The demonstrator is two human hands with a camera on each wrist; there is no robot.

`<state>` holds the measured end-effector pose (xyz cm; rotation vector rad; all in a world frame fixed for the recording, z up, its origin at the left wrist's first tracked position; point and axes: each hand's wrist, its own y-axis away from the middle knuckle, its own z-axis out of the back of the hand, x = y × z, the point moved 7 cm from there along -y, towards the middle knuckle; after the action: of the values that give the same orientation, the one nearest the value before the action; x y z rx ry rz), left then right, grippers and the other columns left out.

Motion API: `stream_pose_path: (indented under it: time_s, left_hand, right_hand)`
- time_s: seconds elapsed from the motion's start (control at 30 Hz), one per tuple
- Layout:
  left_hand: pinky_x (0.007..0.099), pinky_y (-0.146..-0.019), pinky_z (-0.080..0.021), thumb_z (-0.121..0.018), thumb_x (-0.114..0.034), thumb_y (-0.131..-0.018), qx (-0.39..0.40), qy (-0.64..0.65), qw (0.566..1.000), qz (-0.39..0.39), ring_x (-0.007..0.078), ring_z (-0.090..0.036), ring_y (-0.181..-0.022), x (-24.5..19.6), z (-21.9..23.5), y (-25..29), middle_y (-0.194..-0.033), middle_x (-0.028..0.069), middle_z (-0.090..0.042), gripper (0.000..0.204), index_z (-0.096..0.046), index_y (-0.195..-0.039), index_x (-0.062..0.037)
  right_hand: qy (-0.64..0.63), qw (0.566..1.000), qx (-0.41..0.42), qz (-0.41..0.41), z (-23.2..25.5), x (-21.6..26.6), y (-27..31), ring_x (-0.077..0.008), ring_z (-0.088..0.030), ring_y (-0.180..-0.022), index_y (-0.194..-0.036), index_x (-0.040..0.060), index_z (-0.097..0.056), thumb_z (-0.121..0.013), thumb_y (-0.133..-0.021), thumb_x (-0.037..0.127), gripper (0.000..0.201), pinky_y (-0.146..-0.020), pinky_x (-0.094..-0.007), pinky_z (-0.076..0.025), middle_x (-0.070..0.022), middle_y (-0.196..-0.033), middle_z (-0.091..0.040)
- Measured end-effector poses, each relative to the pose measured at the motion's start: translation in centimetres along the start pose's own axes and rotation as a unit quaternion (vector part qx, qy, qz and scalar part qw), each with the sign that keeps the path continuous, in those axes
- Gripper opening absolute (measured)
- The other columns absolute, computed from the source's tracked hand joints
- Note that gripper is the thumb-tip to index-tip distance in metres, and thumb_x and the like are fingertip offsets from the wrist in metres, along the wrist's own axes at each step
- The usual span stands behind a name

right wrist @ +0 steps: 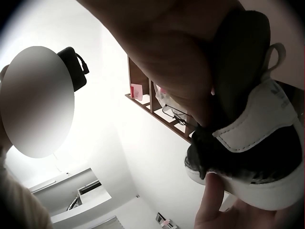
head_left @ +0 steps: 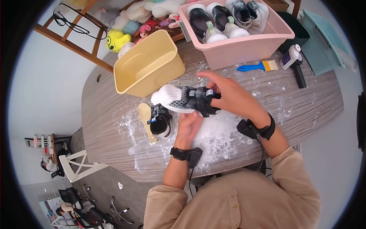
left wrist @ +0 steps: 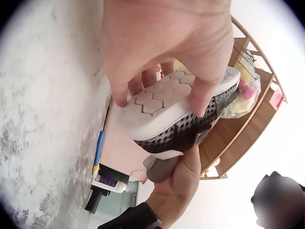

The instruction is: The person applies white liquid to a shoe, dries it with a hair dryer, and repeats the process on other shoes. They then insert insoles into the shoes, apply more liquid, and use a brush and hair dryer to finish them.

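Observation:
My left hand (head_left: 188, 128) holds a black mesh sneaker (head_left: 181, 98) from below, its fingers and thumb on either side of the white hexagon-patterned sole (left wrist: 157, 98). White covers the toe, and dark straps cross the top. At the heel end, my right hand (head_left: 236, 97) grips an insole (right wrist: 243, 62) whose rounded end sticks out of the shoe opening; the rest is hidden inside. A heel loop (right wrist: 275, 57) stands beside it. On the table to the left lies the matching sneaker (head_left: 160, 124), next to a pale yellow insole (head_left: 144, 113).
White powder is smeared over the wooden table (head_left: 114, 149). Behind the hands stand a yellow bin (head_left: 152, 68) and a pink bin (head_left: 236, 53) of shoes. A blue-handled brush (head_left: 253, 67), white bottle (head_left: 289, 56) and black-handled tool (head_left: 299, 76) lie at right.

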<state>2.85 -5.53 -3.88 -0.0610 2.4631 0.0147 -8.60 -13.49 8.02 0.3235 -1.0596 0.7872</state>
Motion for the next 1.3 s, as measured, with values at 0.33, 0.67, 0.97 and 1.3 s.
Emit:
stream_pose_path:
  time_s: [0.33, 0.67, 0.97, 1.3]
  left_hand:
    - [0.042, -0.107, -0.031, -0.072, -0.013, -0.077, 0.0, 0.032, 0.999, -0.005, 0.0227, -0.049, -0.121, -0.5, -0.2, -0.1, -0.127, 0.0062, -0.056, 0.059, -0.046, -0.13, -0.0052]
    - [0.0413, -0.108, -0.03, -0.072, -0.014, -0.078, 0.003, 0.02, 1.0, -0.017, 0.022, -0.048, -0.122, -0.8, -0.3, -0.2, -0.127, 0.0063, -0.055, 0.059, -0.046, -0.129, -0.0047]
    - [0.0411, -0.109, -0.029, -0.072, -0.016, -0.078, -0.011, 0.023, 0.999, -0.024, 0.0223, -0.047, -0.122, -1.0, 0.0, -0.1, -0.128, 0.0065, -0.055, 0.058, -0.047, -0.129, -0.0049]
    - [0.0405, -0.108, -0.029, -0.074, -0.021, -0.077, 0.041, -0.006, 0.999, -0.004, 0.0216, -0.046, -0.123, -0.2, -1.5, -0.2, -0.13, 0.0059, -0.052, 0.062, -0.045, -0.131, -0.006]
  right_hand:
    - [0.146, 0.985, 0.093, -0.006, 3.1, -0.1, 2.3, -0.0302, -0.061, -0.084, -0.114, 0.006, -0.054, -0.079, -0.067, 0.026, 0.057, -0.077, -0.0379, -0.047, -0.0158, -0.091, -0.063]
    - [0.149, 0.984, 0.05, 0.08, 2.7, 0.6, 1.8, -0.0313, -0.06, -0.078, -0.082, 0.0019, -0.064, -0.069, -0.072, 0.012, 0.015, -0.072, -0.0381, -0.045, -0.012, -0.081, -0.065]
    - [0.142, 0.982, -0.001, 0.125, 2.5, 1.5, 1.6, -0.0295, -0.061, -0.078, -0.078, 0.0013, -0.066, -0.067, -0.073, 0.009, 0.009, -0.071, -0.0367, -0.045, -0.0102, -0.079, -0.065]
    - [0.101, 0.984, 0.018, 0.147, 0.5, 1.9, 0.7, -0.0335, -0.058, -0.073, -0.074, -0.0007, -0.063, -0.066, -0.07, 0.006, 0.008, -0.066, -0.0394, -0.045, -0.0145, -0.073, -0.061]
